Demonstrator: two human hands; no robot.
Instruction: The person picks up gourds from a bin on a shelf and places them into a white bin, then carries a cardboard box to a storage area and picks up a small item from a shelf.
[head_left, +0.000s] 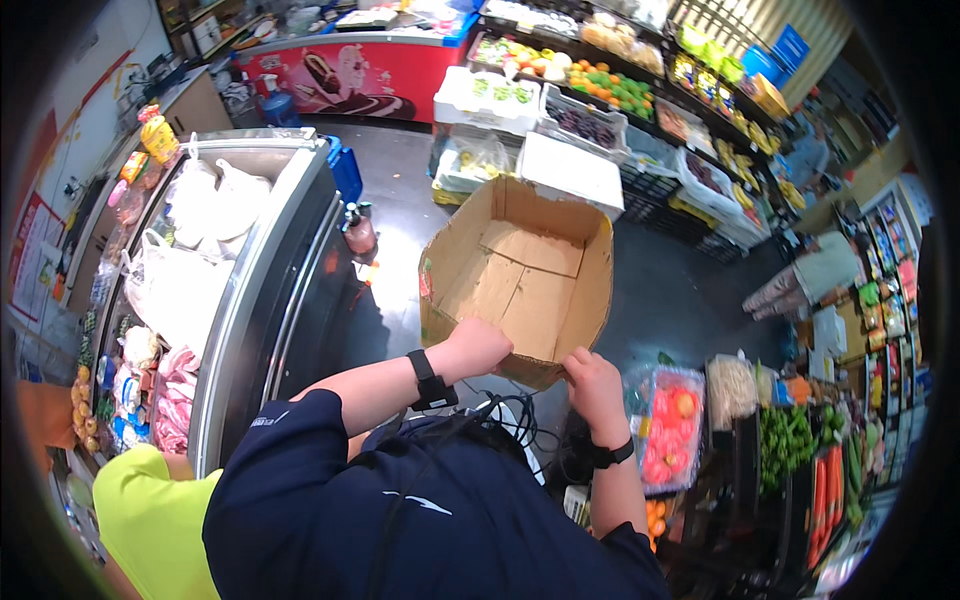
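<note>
An open-topped cardboard box (525, 292) with nothing in it is held in front of my body. My left hand (480, 346) grips its near wall, the fingers folded over the rim. To the right on that same wall, my right hand (590, 375) pinches the edge near the corner. The box's inside shows bare brown board with flap seams across the bottom. Both wrists carry black bands. Dark cables (506, 420) hang between my forearms, below the box.
A glass-topped display case (300, 210) with white bags and meat runs along the left. Fruit crates (585, 124) and a white foam box (574, 169) stand ahead. Packed red fruit (671, 427) and vegetables (787, 442) are at right. People are at lower left (154, 517) and far right (821, 270).
</note>
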